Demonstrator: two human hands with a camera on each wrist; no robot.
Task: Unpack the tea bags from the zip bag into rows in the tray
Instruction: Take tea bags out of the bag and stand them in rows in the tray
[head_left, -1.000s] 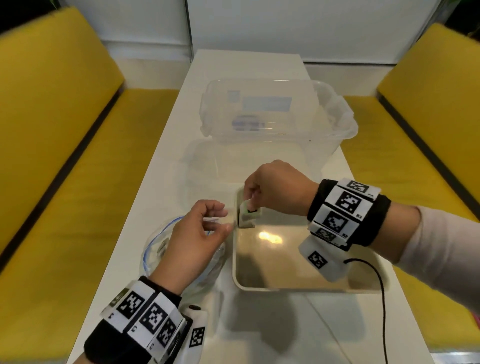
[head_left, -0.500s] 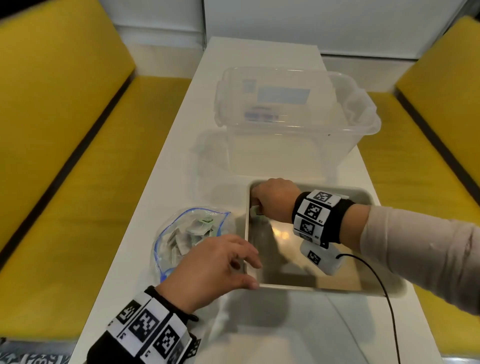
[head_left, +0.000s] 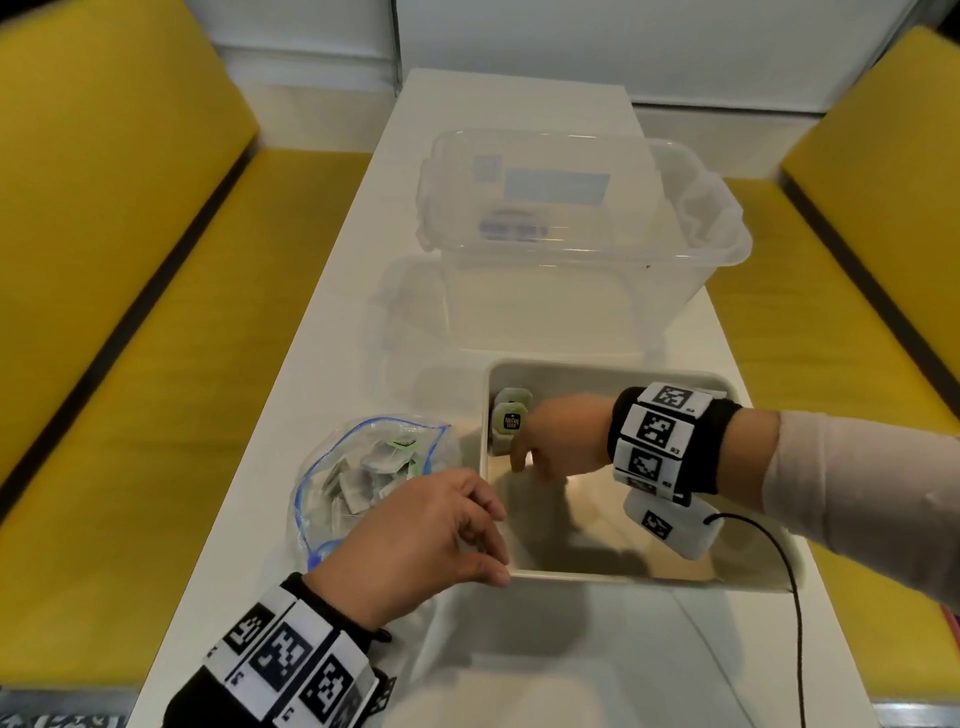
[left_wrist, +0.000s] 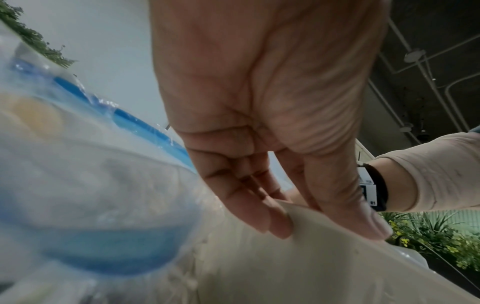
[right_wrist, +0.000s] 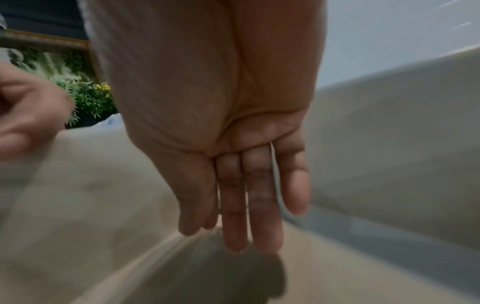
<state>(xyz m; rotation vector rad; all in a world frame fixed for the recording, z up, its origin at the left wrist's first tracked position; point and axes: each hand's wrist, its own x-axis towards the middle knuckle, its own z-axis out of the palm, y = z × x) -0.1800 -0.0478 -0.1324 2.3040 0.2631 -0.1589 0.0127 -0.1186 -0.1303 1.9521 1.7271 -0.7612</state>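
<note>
A beige tray (head_left: 623, 577) lies on the white table. A tea bag (head_left: 510, 419) with a dark label leans in its far left corner. My right hand (head_left: 524, 460) hovers inside the tray just right of that tea bag. In the right wrist view the right hand (right_wrist: 241, 236) has straight fingers and holds nothing above the tray floor (right_wrist: 389, 144). My left hand (head_left: 496, 540) grips the tray's near left rim, thumb inside and fingers outside, as the left wrist view shows at the tray edge (left_wrist: 311, 267). The open zip bag (head_left: 332, 467) (left_wrist: 91, 185) with several tea bags lies left of the tray.
A large clear plastic bin (head_left: 571, 234) stands just beyond the tray. Yellow benches (head_left: 130, 312) run along both sides of the narrow table. A black cable (head_left: 792, 597) hangs from my right wrist across the tray's near right corner.
My right hand set the tea bag into the tray's far left corner, let go and drew back a little. My left hand left the zip bag and took hold of the tray's rim.
</note>
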